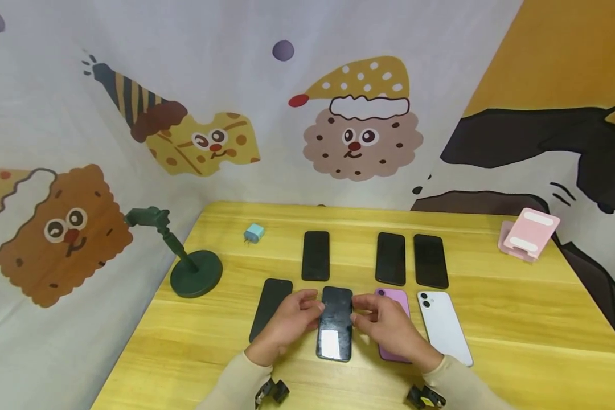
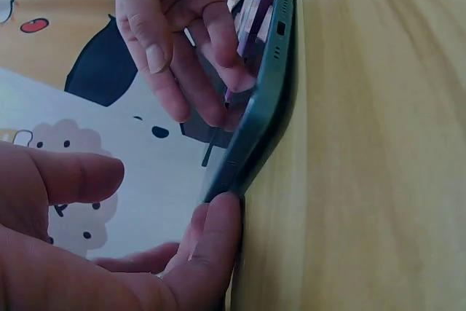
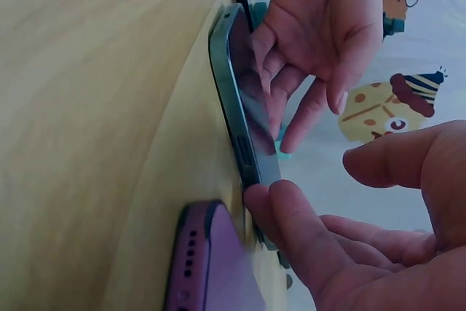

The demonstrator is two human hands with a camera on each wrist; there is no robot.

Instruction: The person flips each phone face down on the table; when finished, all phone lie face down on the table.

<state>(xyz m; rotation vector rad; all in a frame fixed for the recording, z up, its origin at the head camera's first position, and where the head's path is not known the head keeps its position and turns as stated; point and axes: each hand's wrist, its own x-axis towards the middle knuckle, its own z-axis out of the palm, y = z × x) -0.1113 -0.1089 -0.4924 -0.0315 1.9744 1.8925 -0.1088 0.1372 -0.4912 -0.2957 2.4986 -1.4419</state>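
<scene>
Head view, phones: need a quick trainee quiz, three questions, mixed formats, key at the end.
1. Open: what is between the left hand and the right hand?
2. True or false: the white phone lies with its camera side up.
3. Pick one: how many phones lie in the far row, nearest the printed backdrop? A) one B) three C) six

Key:
1. A dark phone, screen up.
2. True.
3. B: a left one, a middle one and a right one.
</scene>
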